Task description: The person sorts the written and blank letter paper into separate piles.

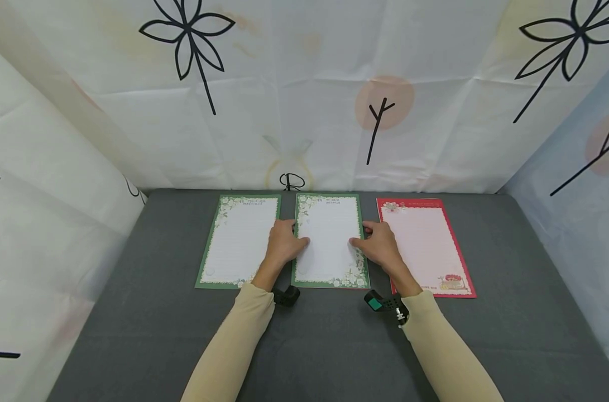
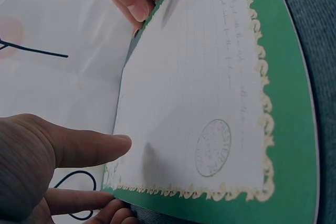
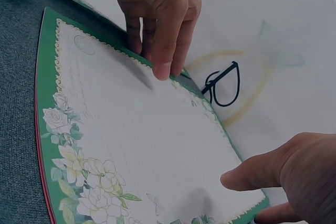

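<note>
A sheet with a green floral border lies in the middle of the table, with a thin red edge showing beneath its near side. My left hand is at its left edge, fingertips along the side and thumb reaching over the white area. At the opposite edge my right hand mirrors this. In the right wrist view, the right thumb casts a shadow on the paper set apart from its tip. The left thumb likewise extends over the sheet in the left wrist view. Parts of the fingers are hidden behind the edges.
Another green-bordered sheet lies to the left, close by my left hand. On the right is a red-bordered sheet, partly covered by my right hand and wrist. Dark grey cloth covers the table; patterned white fabric hangs behind it.
</note>
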{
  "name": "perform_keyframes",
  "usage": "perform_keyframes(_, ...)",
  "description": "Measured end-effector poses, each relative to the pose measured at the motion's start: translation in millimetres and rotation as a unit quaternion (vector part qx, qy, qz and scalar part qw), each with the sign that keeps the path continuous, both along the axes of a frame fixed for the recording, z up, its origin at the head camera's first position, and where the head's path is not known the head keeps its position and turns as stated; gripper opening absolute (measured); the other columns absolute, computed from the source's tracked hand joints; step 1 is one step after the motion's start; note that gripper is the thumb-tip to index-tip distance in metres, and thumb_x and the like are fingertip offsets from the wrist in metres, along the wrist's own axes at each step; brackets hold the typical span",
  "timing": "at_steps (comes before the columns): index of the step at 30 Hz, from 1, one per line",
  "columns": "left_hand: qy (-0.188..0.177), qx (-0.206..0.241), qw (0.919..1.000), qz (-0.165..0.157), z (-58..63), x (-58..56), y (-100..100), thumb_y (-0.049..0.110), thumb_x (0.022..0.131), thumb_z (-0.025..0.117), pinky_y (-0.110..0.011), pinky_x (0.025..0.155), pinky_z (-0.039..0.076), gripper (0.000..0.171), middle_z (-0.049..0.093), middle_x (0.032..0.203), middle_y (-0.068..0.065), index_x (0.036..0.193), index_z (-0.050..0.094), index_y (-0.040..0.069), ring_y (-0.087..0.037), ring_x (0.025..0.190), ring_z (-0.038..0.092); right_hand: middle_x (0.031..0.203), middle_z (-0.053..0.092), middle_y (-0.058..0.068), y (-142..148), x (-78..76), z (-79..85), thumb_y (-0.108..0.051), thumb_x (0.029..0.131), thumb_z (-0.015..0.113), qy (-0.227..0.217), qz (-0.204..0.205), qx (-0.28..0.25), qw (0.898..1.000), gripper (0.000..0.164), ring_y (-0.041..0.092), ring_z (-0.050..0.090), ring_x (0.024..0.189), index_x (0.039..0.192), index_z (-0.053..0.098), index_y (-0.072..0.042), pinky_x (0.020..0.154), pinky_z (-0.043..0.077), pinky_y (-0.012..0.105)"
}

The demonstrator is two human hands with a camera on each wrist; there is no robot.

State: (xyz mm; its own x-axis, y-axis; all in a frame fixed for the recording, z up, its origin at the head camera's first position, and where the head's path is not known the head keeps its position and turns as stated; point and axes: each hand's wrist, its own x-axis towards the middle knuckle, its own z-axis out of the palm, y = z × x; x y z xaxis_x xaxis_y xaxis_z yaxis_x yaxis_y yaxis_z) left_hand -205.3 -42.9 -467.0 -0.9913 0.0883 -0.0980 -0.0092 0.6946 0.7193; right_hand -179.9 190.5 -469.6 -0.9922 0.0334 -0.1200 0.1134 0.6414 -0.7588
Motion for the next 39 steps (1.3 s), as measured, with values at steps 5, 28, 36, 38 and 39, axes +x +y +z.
perform_keyframes(5,0.016,0.005,0.9999,0.002,-0.3,0.5,1,0.011,0.086,0.076,-0.052,0.088,0.053,0.057,0.058,0.126,-0.03,0.135,0.058,-0.012,-0.044,0.114,0.058,0.123,0.058,0.03,0,1.4,1.5,-0.013,0.092,0.071,0.003,-0.007,-0.008,1.0,0.059,0.039,0.059,0.107,0.141,0.051,0.012,0.083,0.051,0.051)
perform_keyframes(28,0.011,0.115,0.9926,0.039,4.2,3.2,-5,-0.002,0.09,0.069,-0.044,0.077,0.055,0.044,0.066,0.106,-0.016,0.133,0.061,-0.003,-0.031,0.095,0.069,0.111,0.064,0.023,4,5.4,3.2,-0.003,0.095,0.067,0.009,-0.06,-0.127,0.99,0.046,0.033,0.064,0.098,0.14,0.056,0.003,0.073,0.05,0.03)
perform_keyframes(36,-0.004,0.154,0.9879,0.023,8.6,2.7,-13,-0.002,0.093,0.068,-0.045,0.083,0.056,0.038,0.065,0.11,-0.02,0.13,0.062,-0.004,-0.035,0.102,0.067,0.105,0.062,0.017,9,6.1,5.8,0.0,0.096,0.065,0.006,-0.057,-0.19,0.98,0.04,0.011,0.06,0.082,0.134,0.058,0.011,0.072,0.05,0.02)
perform_keyframes(38,-0.005,0.164,0.9864,0.017,10.5,2.6,-15,-0.002,0.093,0.068,-0.045,0.084,0.056,0.037,0.065,0.111,-0.021,0.13,0.062,-0.004,-0.036,0.104,0.067,0.103,0.062,0.015,11,6.5,7.2,0.0,0.096,0.065,0.008,-0.056,-0.204,0.977,0.039,0.008,0.06,0.079,0.133,0.058,0.012,0.072,0.052,0.02)
perform_keyframes(39,-0.004,0.17,0.9853,0.014,11.1,2.3,-16,-0.002,0.093,0.068,-0.045,0.085,0.056,0.037,0.065,0.112,-0.021,0.129,0.062,-0.005,-0.036,0.104,0.067,0.102,0.062,0.014,11,6.7,8.1,0.001,0.096,0.065,0.009,-0.054,-0.21,0.976,0.039,0.006,0.06,0.078,0.133,0.057,0.012,0.071,0.052,0.02)
